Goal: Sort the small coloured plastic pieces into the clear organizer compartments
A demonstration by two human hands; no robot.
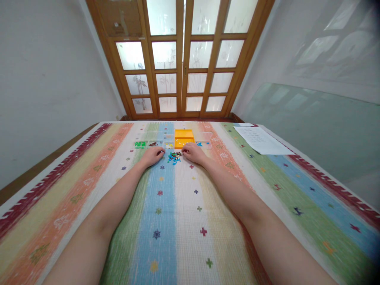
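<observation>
Both my arms stretch far out over a striped cloth (178,221). My left hand (152,155) rests knuckles up just left of a small pile of mixed coloured pieces (174,157), fingers curled toward it. My right hand (192,152) lies right of the pile, fingertips pinched together at its upper edge; what they hold is too small to tell. Behind the hands stands a clear divided tray (166,144) with green pieces (140,144) at its left end, and an orange tray (184,138) sits in the middle.
A white printed sheet (261,140) lies at the far right of the cloth. Wooden glazed doors (181,59) stand behind the table. A glass pane (311,126) leans against the right wall.
</observation>
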